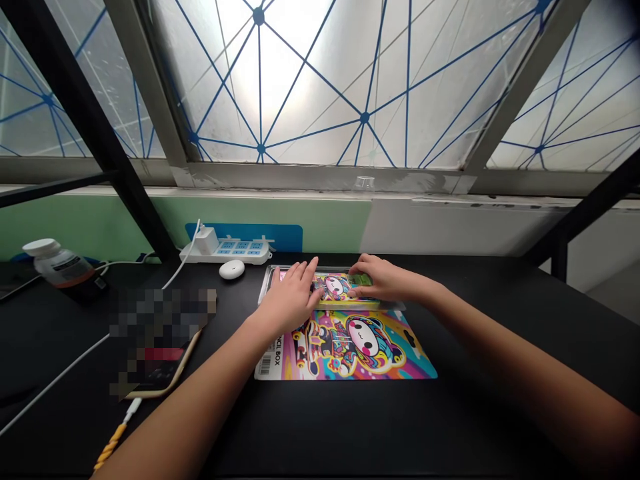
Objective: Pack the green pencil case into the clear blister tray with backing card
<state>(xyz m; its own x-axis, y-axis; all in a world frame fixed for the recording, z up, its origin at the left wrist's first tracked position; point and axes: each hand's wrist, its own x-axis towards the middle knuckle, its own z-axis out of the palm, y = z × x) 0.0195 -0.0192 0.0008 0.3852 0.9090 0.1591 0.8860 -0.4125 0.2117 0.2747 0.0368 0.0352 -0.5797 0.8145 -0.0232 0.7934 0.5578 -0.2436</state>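
A colourful cartoon pencil box [336, 287] sits in a clear plastic tray [360, 307] on the black desk. Below the tray, toward me, lies a bright printed card [370, 343] with a large cartoon figure, a barcode and the words "PENCIL BOX" partly covered. My left hand [294, 293] rests palm down over the left part of the box and tray, fingers stretched out. At the box's right end, my right hand [377, 277] has thumb and fingers curled around it, by a green patch. What lies under my left palm is hidden.
A white power strip [245, 252] with a plugged-in charger and a round white case [231, 269] are behind on the left. A blurred-out phone or tablet [165, 360] with a cable lies left, near a bottle [60, 263]. Black frame bars slant at both sides.
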